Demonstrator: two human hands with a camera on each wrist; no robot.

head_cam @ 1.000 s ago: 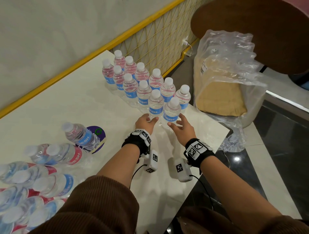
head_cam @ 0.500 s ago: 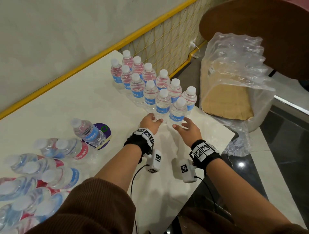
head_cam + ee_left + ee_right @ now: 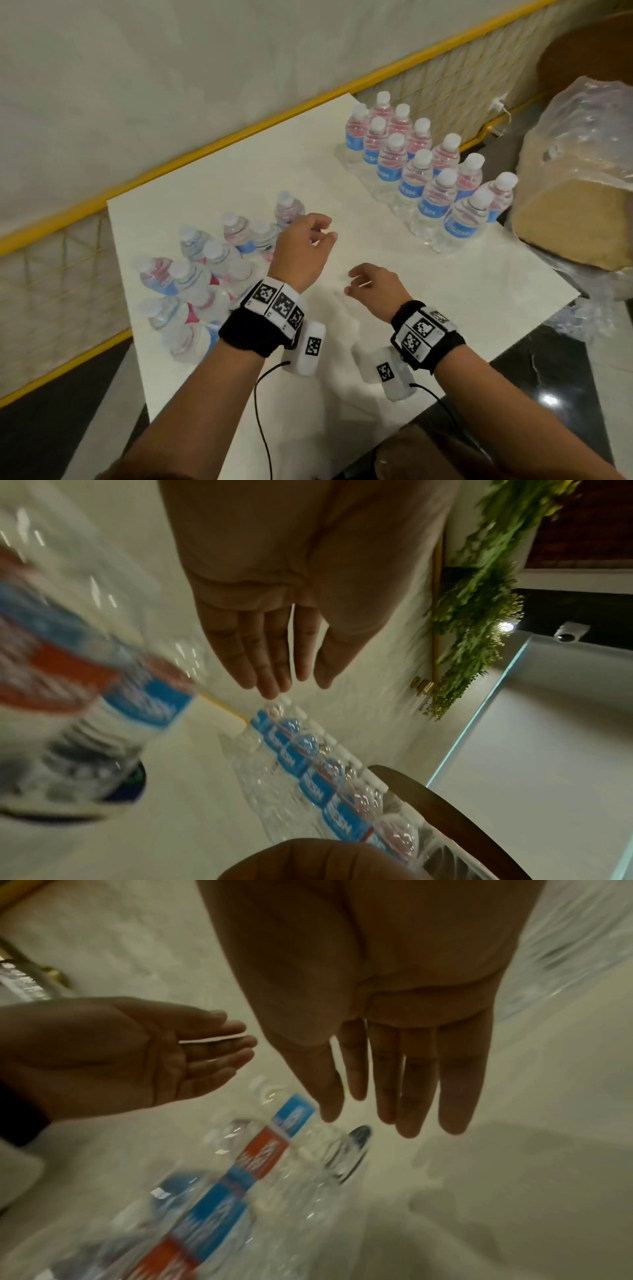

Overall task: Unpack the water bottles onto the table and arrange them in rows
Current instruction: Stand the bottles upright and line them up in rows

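Note:
Two rows of upright clear water bottles (image 3: 430, 178) with blue labels and white caps stand at the white table's (image 3: 445, 291) far right. Several more bottles (image 3: 202, 274) lie on their sides in a heap at the left. My left hand (image 3: 308, 240) hovers empty over the table beside the heap, its fingers relaxed and straight in the left wrist view (image 3: 274, 653). My right hand (image 3: 371, 284) hangs empty over the middle of the table, fingers straight (image 3: 404, 1085). A lying bottle (image 3: 284, 1134) shows below them.
A crumpled clear plastic wrap (image 3: 582, 144) over a brown box (image 3: 568, 222) sits off the table's right end. A yellow-railed mesh barrier (image 3: 445, 85) runs along the far side. A dark sticker (image 3: 131, 785) lies on the table under a bottle.
Both hands have drawn back from the upright rows and swung left toward the lying bottles. The head view has turned left with them.

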